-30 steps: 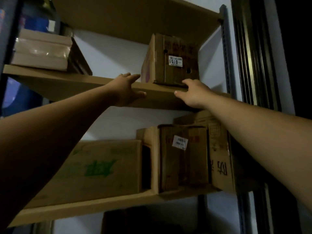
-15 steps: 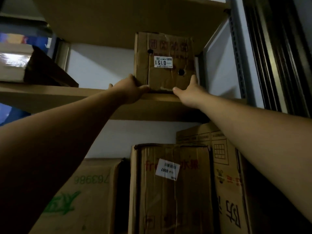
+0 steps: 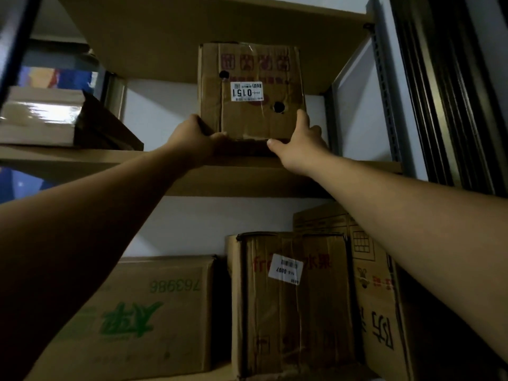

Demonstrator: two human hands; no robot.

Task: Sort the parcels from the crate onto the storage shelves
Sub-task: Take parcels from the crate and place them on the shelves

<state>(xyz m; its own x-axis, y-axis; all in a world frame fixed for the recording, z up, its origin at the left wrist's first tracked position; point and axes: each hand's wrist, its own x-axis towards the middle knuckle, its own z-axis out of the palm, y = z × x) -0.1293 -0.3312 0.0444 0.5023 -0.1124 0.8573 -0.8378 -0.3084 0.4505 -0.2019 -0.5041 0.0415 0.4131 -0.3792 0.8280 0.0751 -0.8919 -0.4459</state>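
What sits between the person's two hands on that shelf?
A cardboard box labelled 0151; the left hand and right hand hold its lower corners, in the head view.

Back wall [image 3: 165, 116]: plain white and dimly lit, showing at 10 o'clock and again just below centre toward 6 o'clock.
Ribbed frame [image 3: 445, 92]: dark, with long grooves, running from 1 o'clock down to 3 o'clock, slightly tilted.
Blue print [image 3: 55, 78]: a colourful, blurred surface at 10 o'clock; its subject cannot be told.
Dark bar [image 3: 16, 31]: slanted, at the far 10 o'clock edge, just beside the blue print.
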